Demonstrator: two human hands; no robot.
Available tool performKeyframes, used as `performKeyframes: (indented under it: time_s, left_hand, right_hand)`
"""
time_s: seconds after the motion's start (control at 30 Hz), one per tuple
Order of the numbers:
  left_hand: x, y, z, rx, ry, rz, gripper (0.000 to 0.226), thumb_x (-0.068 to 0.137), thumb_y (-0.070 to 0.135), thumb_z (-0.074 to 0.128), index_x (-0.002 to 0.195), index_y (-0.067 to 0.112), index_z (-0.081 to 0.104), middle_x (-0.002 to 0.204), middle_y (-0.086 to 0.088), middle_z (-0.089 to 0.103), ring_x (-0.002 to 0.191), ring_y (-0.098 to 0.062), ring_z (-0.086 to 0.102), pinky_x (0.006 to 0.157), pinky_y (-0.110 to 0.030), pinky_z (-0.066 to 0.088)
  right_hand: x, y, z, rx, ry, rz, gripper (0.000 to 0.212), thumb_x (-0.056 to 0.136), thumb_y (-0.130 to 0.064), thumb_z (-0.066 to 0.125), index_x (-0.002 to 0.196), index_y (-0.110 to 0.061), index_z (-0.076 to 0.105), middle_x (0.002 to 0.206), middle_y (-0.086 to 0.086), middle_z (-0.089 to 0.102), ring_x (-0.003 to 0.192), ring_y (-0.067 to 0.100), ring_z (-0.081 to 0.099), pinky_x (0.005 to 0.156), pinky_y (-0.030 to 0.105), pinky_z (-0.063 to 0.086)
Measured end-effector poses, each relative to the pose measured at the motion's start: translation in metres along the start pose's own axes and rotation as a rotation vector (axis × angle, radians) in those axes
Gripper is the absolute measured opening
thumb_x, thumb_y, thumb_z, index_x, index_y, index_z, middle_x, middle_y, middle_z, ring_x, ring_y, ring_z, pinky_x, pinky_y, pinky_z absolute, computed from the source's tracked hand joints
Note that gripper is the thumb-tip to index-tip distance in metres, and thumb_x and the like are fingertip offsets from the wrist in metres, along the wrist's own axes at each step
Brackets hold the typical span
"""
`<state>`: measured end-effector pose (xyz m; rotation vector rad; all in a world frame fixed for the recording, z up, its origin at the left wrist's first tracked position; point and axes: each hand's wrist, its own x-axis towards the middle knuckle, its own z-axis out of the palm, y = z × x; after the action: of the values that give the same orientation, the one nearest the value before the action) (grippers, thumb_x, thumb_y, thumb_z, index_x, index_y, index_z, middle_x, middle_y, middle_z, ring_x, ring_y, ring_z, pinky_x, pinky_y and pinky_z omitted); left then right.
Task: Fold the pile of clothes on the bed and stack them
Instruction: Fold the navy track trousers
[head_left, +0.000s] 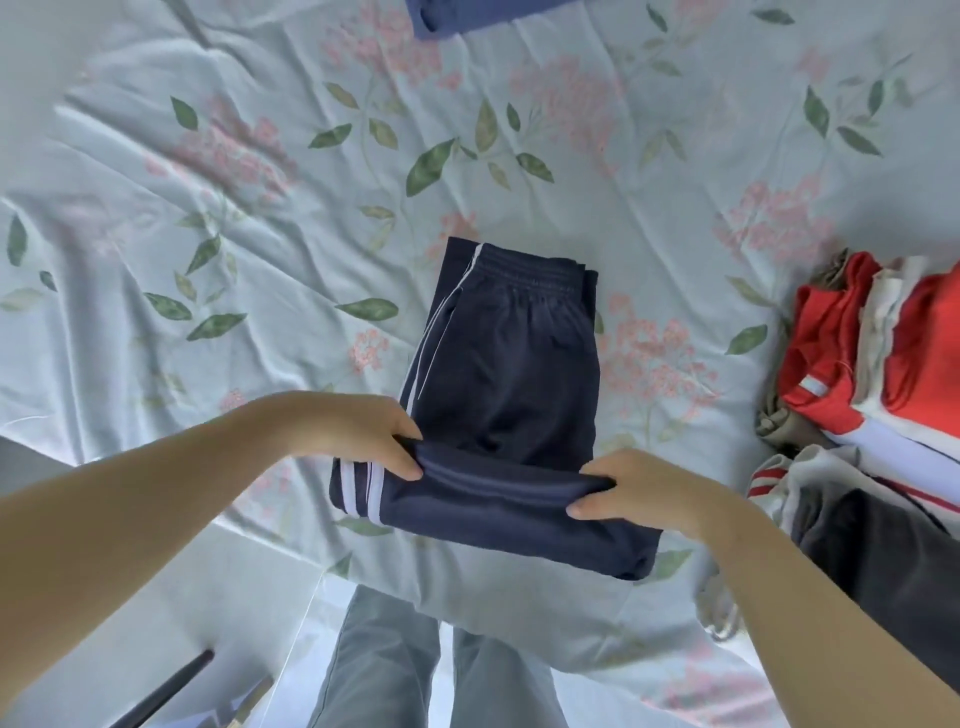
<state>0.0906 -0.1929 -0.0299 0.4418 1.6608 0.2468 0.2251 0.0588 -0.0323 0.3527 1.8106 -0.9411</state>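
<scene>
Navy track pants (511, 364) with white side stripes lie partly folded in the middle of the bed, waistband at the far end. The near part is doubled into a thick band across the front. My left hand (363, 431) pinches the left end of that fold beside the white stripes. My right hand (631, 486) pinches its right end, thumb underneath. A pile of unfolded clothes (872, 384), red, white, olive and dark grey, sits at the right edge of the bed.
The bed sheet (260, 208) is pale blue with pink flowers and green leaves, and wrinkled. A blue garment (467, 15) shows at the top edge. My grey trouser legs (384, 665) stand at the bed's near edge. Dark sticks (166, 691) lie on the floor at bottom left.
</scene>
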Motion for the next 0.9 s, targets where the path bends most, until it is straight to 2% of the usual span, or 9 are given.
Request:
performKeyframes:
  time_s: [0.1,0.2,0.27,0.37,0.43,0.53,0.67,0.77,0.9]
  left_hand:
    - [0.006,0.018,-0.043,-0.019,0.144,0.074,0.015,0.081,0.026,0.065,0.085,0.012,0.068,0.074,-0.002,0.061,0.067,-0.015,0.054,0.064,-0.028,0.040]
    - [0.018,0.034,-0.086,0.041,0.301,0.100,0.010,0.085,0.022,0.063,0.078,0.015,0.065,0.069,-0.002,0.055,0.063,-0.016,0.048,0.062,-0.026,0.035]
    - [0.030,0.044,-0.113,0.138,0.400,0.091,0.015,0.086,0.023,0.061,0.077,0.011,0.062,0.066,-0.002,0.052,0.061,-0.017,0.046,0.058,-0.027,0.034]
    - [0.052,0.055,-0.141,0.312,0.533,0.082,0.023,0.090,0.025,0.055,0.070,0.015,0.052,0.065,0.001,0.050,0.067,-0.019,0.048,0.060,-0.029,0.035]
    - [0.069,0.057,-0.151,0.355,0.639,0.091,0.018,0.093,0.027,0.050,0.083,0.015,0.057,0.073,0.003,0.052,0.077,-0.020,0.049,0.068,-0.031,0.039]
    - [0.100,0.048,-0.153,0.354,0.840,0.108,0.024,0.097,0.030,0.045,0.109,0.019,0.061,0.100,0.000,0.060,0.100,-0.024,0.051,0.082,-0.037,0.041]
    - [0.140,0.032,-0.142,0.309,1.043,0.178,0.027,0.097,0.029,0.045,0.117,0.020,0.062,0.124,0.003,0.057,0.124,-0.024,0.041,0.100,-0.040,0.030]
    - [0.153,0.028,-0.141,0.327,1.041,0.223,0.030,0.097,0.030,0.047,0.123,0.018,0.058,0.142,0.005,0.044,0.139,-0.021,0.027,0.109,-0.040,0.020]
    - [0.154,0.028,-0.151,0.488,0.845,0.359,0.054,0.085,0.044,0.061,0.132,0.020,0.046,0.155,0.006,0.023,0.146,-0.018,0.012,0.114,-0.039,0.013]
  right_hand:
    - [0.008,-0.012,-0.042,0.013,0.242,-0.054,0.030,0.082,-0.022,0.068,0.060,-0.009,0.051,0.058,-0.004,0.050,0.060,0.011,0.047,0.057,0.024,0.030]
    - [0.024,-0.022,-0.079,0.049,0.502,-0.121,0.020,0.081,-0.021,0.068,0.079,-0.002,0.064,0.077,0.008,0.063,0.073,0.019,0.056,0.065,0.030,0.039]
    - [0.038,-0.027,-0.096,0.058,0.709,-0.141,0.018,0.083,-0.023,0.067,0.088,-0.005,0.068,0.087,0.008,0.067,0.083,0.022,0.059,0.073,0.032,0.043]
    - [0.063,-0.031,-0.116,0.087,0.916,-0.161,0.015,0.086,-0.024,0.064,0.091,-0.010,0.067,0.089,0.002,0.066,0.085,0.019,0.057,0.074,0.029,0.042]
    - [0.081,-0.030,-0.125,0.086,0.992,-0.173,0.013,0.088,-0.024,0.060,0.091,-0.012,0.065,0.086,0.000,0.064,0.084,0.021,0.056,0.075,0.029,0.043]
    - [0.108,-0.023,-0.132,0.055,1.068,-0.139,0.017,0.092,-0.027,0.055,0.097,-0.014,0.065,0.090,0.003,0.066,0.090,0.028,0.057,0.081,0.038,0.046]
    - [0.138,-0.014,-0.133,0.033,1.092,-0.057,0.024,0.096,-0.031,0.048,0.107,-0.018,0.065,0.097,0.004,0.067,0.101,0.035,0.054,0.089,0.046,0.043]
    - [0.151,-0.011,-0.136,-0.064,1.073,-0.069,0.024,0.097,-0.029,0.044,0.112,-0.021,0.061,0.114,-0.004,0.062,0.117,0.028,0.045,0.097,0.039,0.031]
    - [0.155,-0.015,-0.141,-0.214,0.929,-0.170,0.034,0.093,-0.038,0.049,0.125,-0.027,0.052,0.119,-0.008,0.057,0.125,0.020,0.037,0.104,0.035,0.019]
